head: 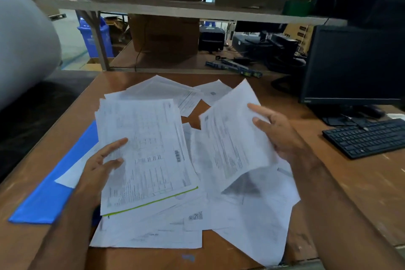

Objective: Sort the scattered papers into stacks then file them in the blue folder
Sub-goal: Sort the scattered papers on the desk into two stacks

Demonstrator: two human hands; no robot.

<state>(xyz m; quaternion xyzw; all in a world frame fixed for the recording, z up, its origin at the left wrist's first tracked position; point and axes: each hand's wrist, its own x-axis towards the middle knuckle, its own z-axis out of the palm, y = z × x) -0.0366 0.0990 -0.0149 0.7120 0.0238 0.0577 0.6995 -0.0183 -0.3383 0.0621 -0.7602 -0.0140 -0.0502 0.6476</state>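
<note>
My left hand (103, 164) grips a stack of printed papers (144, 151) by its left edge, lifted above the desk, with a green-edged sheet at the bottom. A single printed sheet (232, 136) is held up in my right hand (276, 131), which grips its right edge with the thumb on top. Scattered papers (252, 215) lie loose on the brown desk (361, 182) under both hands, and more sheets (162, 90) lie farther back. The blue folder (50, 193) lies flat at the left, partly under the stack and one white sheet.
A black keyboard (368, 138) and a dark monitor (355, 63) stand at the right. A shelf frame (175, 9) with cardboard boxes (164, 35) rises behind the desk. A large white roll (24, 37) juts in at the left.
</note>
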